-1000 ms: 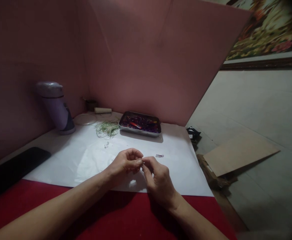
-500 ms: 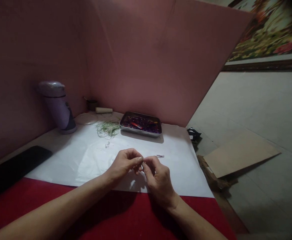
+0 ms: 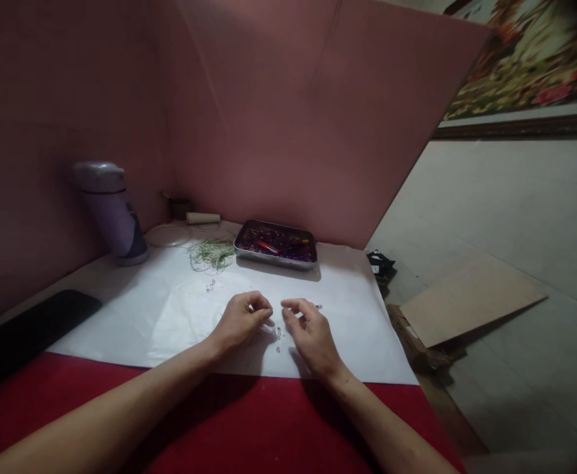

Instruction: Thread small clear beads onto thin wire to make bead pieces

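Observation:
My left hand (image 3: 241, 321) and my right hand (image 3: 310, 332) rest side by side on a white paper sheet (image 3: 170, 316), a small gap between them. Both have thumb and forefinger pinched together; what they pinch is too small to see. A few tiny clear beads (image 3: 278, 334) lie or hang in the gap between the hands. A small metal piece (image 3: 320, 307) lies just beyond my right fingertips.
At the back stands a metal tray (image 3: 275, 257) of purple beads with a red tool in it. Left of it lie a green thread bundle (image 3: 212, 253), a purple flask (image 3: 113, 214) and loose clear beads (image 3: 210, 286). A black object (image 3: 31, 329) sits far left. Cardboard (image 3: 470, 299) lies on the floor at the right.
The hands were pinched together tip to tip above the paper; now they have drawn slightly apart and lowered, and tiny beads show between them.

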`<state>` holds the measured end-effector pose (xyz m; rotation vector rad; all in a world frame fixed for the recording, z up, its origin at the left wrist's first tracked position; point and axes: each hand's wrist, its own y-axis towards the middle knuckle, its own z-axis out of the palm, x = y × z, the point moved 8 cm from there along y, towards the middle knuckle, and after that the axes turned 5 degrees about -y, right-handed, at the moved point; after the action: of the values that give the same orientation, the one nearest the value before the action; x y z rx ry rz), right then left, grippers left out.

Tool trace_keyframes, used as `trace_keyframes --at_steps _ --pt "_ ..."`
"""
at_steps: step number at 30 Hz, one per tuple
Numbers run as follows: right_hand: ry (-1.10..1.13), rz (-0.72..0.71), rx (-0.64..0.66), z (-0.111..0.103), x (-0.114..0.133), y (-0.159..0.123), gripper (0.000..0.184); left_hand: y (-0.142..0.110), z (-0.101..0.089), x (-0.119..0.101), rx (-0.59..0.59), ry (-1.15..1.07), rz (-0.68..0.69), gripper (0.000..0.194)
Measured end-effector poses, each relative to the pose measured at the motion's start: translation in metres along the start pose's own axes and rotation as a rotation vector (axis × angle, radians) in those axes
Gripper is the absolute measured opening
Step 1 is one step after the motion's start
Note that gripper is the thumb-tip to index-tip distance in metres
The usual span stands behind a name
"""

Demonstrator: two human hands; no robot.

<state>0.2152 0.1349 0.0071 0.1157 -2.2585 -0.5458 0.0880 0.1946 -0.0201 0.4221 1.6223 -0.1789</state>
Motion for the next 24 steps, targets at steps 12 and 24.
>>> trace_keyframes --at_steps 12,24 --pt "-0.294 0.122 0.146 -0.021 -0.031 0.014 0.017 0.004 -0.007 0.008 -0.083 -0.093 -0.120 0.017" --pt "-0.076 0.308 0.715 0.001 -0.033 -0.012 0.012 0.002 -0.007 0.005 -0.077 -0.087 -0.142 0.013"
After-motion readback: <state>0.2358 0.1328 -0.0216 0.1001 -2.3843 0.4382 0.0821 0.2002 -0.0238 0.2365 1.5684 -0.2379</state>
